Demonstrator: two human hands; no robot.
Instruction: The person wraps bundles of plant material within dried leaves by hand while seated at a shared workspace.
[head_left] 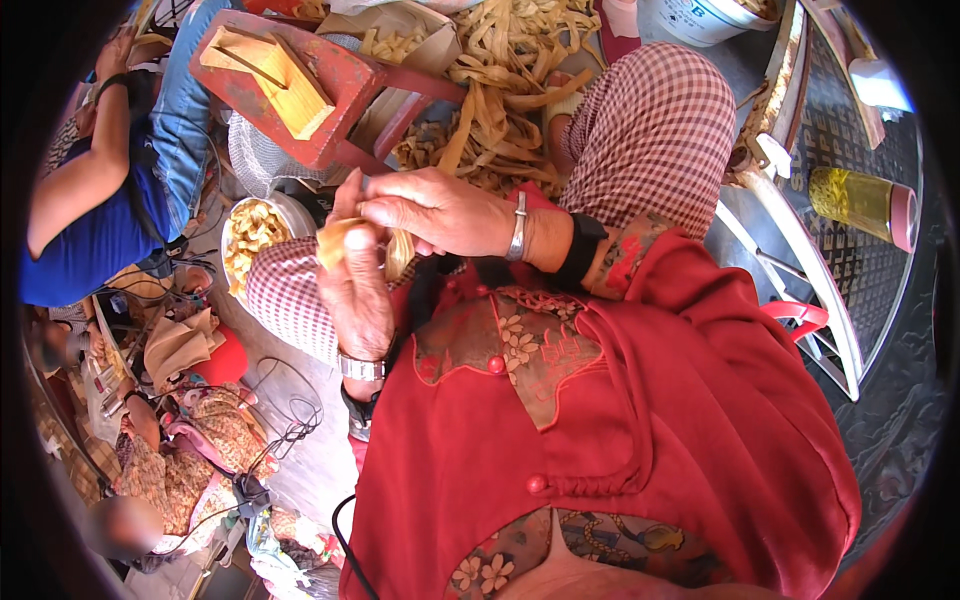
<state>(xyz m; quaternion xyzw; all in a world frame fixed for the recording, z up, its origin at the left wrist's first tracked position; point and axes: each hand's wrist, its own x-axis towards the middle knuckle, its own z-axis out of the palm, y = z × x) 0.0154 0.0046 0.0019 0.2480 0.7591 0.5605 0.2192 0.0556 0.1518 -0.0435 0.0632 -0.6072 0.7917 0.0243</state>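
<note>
Above the lap: yellow piece (334, 244), located between both hands.
Left hand (362, 305): closed, gripping the yellow piece; thumb pressed against its near face.
Right hand (445, 212): fingers bent and brought together at the left hand's fingers; tips partly hidden, exact grip cannot be told.
Pale strip (400, 254): hangs under the right hand; holding hand cannot be told.
Bucket (302, 212): white, round, filled with yellow chunks (255, 234); stands just beside the checked left knee.
Red stool (352, 82): tilted in view, beyond the hands; carries a yellow wooden block (300, 106) with a dark slot.
Strip heap (512, 88): tan, long, curled; lies between the red stool and the right knee (655, 125).
Jar (855, 204): clear, yellow contents, pink lid; far right, well apart from the hands.
</note>
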